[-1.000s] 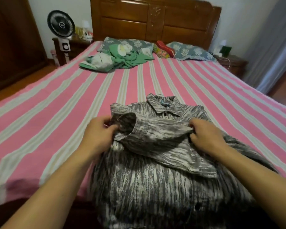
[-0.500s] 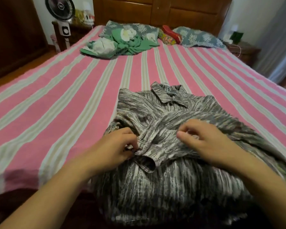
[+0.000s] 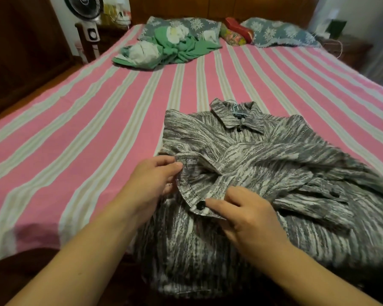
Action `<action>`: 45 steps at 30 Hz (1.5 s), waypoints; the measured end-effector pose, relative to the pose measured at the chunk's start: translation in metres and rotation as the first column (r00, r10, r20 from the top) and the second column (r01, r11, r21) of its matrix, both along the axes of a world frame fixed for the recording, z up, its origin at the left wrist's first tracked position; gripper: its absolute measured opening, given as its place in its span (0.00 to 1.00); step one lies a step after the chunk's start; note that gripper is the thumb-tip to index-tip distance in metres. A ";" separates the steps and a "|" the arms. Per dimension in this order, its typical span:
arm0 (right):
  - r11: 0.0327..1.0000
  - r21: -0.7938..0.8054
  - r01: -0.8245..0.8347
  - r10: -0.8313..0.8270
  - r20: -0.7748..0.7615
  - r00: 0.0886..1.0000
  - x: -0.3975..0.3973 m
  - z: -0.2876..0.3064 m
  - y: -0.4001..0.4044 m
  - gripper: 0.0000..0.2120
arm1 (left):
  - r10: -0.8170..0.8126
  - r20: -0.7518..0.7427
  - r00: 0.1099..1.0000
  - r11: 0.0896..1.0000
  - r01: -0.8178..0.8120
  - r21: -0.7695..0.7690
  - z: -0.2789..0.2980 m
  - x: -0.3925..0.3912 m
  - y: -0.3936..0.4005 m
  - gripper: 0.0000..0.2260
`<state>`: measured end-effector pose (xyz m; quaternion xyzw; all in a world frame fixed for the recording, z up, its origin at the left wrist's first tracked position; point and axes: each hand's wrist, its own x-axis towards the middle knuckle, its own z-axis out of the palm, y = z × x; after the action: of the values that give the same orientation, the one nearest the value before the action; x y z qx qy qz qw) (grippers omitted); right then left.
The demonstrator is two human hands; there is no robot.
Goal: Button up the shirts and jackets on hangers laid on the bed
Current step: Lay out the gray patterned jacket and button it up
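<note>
Shirt point(image 3: 241, 173), grey streaked, lies at lower centre on the pink striped bed point(image 3: 75, 133), collar toward the top of the frame. Left hand point(image 3: 155, 180) pinches the cuff point(image 3: 192, 186) edge; right hand point(image 3: 248, 215) grips the cuff beside its black button point(image 3: 200, 205) — sleeve folded across the chest. Green cloth point(image 3: 175, 49) bunched at upper centre, against the pillows point(image 3: 186, 26).
</note>
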<state>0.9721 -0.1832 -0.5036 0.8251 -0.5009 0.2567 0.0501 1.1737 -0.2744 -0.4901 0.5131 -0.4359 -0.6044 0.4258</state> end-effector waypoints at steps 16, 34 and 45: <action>0.984 0.020 -0.179 0.177 0.081 0.981 -0.019 0.023 -0.015 0.12 | -0.381 -0.125 0.916 0.922 0.386 0.019 0.004 -0.021 0.021 0.05; 0.975 0.076 -0.210 0.201 0.108 0.974 -0.025 0.028 -0.014 0.06 | -0.466 0.576 0.672 0.707 0.674 -0.215 0.026 -0.005 0.027 0.06; 0.985 0.106 -0.138 0.110 0.237 0.965 -0.023 0.027 -0.013 0.21 | -0.272 0.631 0.727 0.600 0.641 -0.479 0.024 -0.010 0.038 0.09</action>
<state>0.9487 -0.1963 -0.4762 0.8211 -0.4654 0.3220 -0.0749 1.1640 -0.2368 -0.4666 0.3256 -0.8366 -0.3429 0.2766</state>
